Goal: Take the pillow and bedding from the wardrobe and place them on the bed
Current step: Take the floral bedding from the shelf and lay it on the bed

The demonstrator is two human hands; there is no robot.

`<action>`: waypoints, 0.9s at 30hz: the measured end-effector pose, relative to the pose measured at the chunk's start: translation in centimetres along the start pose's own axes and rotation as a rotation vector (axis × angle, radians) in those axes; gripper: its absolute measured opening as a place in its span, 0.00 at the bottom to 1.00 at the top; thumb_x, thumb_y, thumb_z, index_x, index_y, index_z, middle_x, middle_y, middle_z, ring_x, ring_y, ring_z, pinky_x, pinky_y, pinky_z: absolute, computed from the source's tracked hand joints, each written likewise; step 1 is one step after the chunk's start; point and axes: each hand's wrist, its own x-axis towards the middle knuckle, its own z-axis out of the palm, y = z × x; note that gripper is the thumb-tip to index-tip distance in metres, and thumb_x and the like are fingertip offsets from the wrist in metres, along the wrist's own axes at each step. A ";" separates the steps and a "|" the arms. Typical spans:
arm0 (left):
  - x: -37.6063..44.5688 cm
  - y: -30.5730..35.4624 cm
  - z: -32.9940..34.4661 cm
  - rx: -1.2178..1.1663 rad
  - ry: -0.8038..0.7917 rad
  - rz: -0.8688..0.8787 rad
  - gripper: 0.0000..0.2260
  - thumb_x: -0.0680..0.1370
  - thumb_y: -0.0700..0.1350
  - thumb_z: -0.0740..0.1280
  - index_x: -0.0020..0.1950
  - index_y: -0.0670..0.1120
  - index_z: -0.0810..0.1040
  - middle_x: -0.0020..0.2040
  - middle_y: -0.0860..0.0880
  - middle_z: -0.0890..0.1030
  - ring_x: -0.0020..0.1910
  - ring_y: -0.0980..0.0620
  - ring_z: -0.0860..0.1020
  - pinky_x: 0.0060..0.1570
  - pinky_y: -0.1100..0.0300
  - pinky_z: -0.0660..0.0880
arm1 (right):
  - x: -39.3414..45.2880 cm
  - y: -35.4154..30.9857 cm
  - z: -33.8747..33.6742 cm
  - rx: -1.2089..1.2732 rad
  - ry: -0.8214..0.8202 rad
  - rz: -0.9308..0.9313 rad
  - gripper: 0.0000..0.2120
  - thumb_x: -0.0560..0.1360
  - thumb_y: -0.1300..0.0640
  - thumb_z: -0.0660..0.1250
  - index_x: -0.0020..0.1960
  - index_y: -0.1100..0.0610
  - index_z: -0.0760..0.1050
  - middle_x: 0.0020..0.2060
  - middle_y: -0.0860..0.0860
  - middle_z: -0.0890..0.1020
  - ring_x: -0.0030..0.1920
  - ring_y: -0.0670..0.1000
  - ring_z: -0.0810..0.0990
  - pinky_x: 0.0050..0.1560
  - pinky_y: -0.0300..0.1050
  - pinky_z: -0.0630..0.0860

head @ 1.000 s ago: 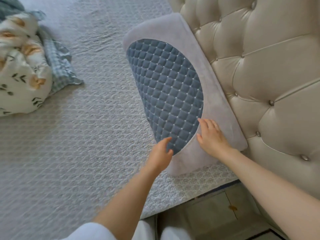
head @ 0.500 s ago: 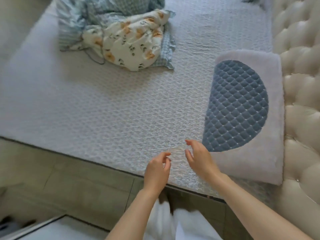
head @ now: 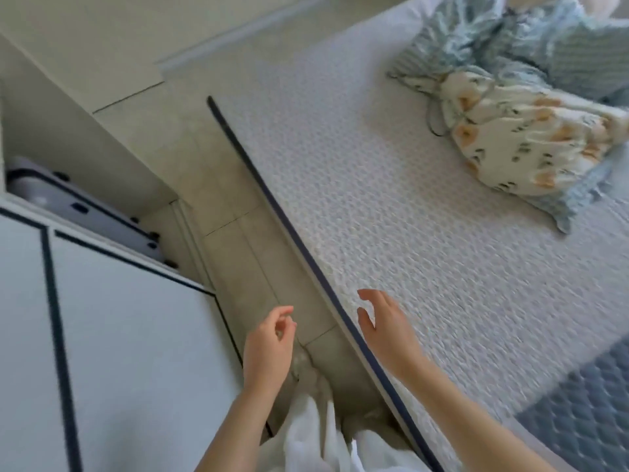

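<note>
Both of your hands are empty: the left hand hangs over the floor with fingers loosely curled, and the right hand is spread open just above the edge of the bed. The pillow lies on the mattress at your right, only its quilted corner in view, and the bundled bedding sits well apart at the far side. Risk: the passage between bed and wardrobe is narrow; turning quickly, you could strike the door or the bed's edge. The bundle's loose cord could also snag when you lift it.
</note>
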 end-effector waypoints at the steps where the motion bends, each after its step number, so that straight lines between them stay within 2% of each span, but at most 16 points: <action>1: 0.6 -0.5 -1.2 -0.014 0.027 -0.025 0.09 0.80 0.42 0.64 0.56 0.51 0.80 0.42 0.55 0.84 0.40 0.58 0.80 0.41 0.59 0.77 | 0.9 -1.3 0.5 -0.007 -0.015 -0.024 0.18 0.81 0.54 0.57 0.71 0.53 0.66 0.67 0.48 0.73 0.66 0.49 0.71 0.62 0.38 0.66; 7: 6.2 -3.5 -9.2 -0.054 0.192 -0.081 0.09 0.80 0.41 0.63 0.56 0.48 0.81 0.39 0.53 0.84 0.38 0.52 0.81 0.42 0.52 0.79 | 7.2 -11.0 4.1 -0.006 -0.071 -0.177 0.17 0.81 0.55 0.58 0.69 0.54 0.68 0.64 0.50 0.75 0.64 0.50 0.73 0.61 0.39 0.68; 14: 14.0 -4.4 -16.6 -0.092 0.364 -0.103 0.09 0.80 0.43 0.64 0.58 0.50 0.80 0.45 0.53 0.83 0.45 0.56 0.80 0.45 0.59 0.79 | 13.9 -21.4 8.1 0.010 -0.116 -0.346 0.16 0.81 0.56 0.59 0.67 0.58 0.71 0.60 0.51 0.77 0.60 0.50 0.76 0.57 0.41 0.72; 20: 18.5 -4.8 -21.5 -0.144 0.514 -0.151 0.11 0.81 0.43 0.64 0.61 0.48 0.79 0.49 0.51 0.83 0.48 0.54 0.80 0.49 0.55 0.79 | 20.2 -28.9 10.5 0.016 -0.197 -0.478 0.15 0.80 0.56 0.60 0.66 0.57 0.71 0.60 0.49 0.77 0.60 0.48 0.75 0.57 0.38 0.70; 27: 24.6 -5.0 -25.9 -0.147 0.700 -0.215 0.11 0.81 0.42 0.63 0.61 0.45 0.80 0.49 0.49 0.83 0.48 0.53 0.80 0.51 0.59 0.78 | 29.7 -36.8 13.3 -0.015 -0.317 -0.655 0.15 0.80 0.56 0.60 0.66 0.56 0.71 0.59 0.49 0.78 0.60 0.48 0.75 0.57 0.40 0.71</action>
